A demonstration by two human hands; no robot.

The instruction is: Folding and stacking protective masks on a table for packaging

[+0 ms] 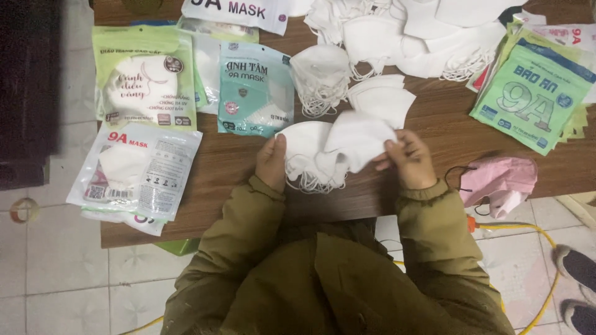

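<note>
Left hand and right hand each pinch a stack of white face masks over the wooden table

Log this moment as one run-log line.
left hand: holds white masks | right hand: pinches top mask | wooden table

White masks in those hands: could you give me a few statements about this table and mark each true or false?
1. Both hands, left hand and right hand, hold a stack of white masks. True.
2. The pink mask lies at the table's left edge. False: it lies at the right edge.
3. A teal mask packet lies beyond the hands. True.
4. The table is glass. False: it is brown wood-grain.
</note>
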